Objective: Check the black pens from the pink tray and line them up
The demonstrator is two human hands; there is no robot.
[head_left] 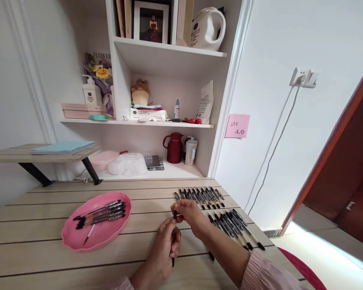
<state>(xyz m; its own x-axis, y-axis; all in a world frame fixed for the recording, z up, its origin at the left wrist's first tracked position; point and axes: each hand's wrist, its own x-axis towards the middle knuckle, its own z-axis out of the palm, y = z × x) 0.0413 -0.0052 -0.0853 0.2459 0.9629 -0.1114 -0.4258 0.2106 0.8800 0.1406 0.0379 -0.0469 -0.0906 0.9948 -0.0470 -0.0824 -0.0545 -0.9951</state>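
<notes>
Over the front middle of the table, my left hand point(165, 243) is wrapped round a black pen point(173, 237) that stands out above and below the fist. My right hand point(191, 213) pinches the pen's upper end; the fingertips partly cover it. Just beyond my right hand lies a row of pens point(201, 197), laid side by side. A second group of pens point(232, 227) rests to the right, partly behind my right forearm. On the left, a pink scalloped tray point(71, 237) carries several pens point(104, 213) and a thin white stick-like piece point(90, 233).
A small raised shelf point(6, 155) with blue-covered papers point(63, 147) stands at the back left. Behind the table are white shelves point(169, 48), with a red thermos point(174, 148) and a light cup point(190, 151) on the lowest. A cable point(272, 153) hangs along the right wall.
</notes>
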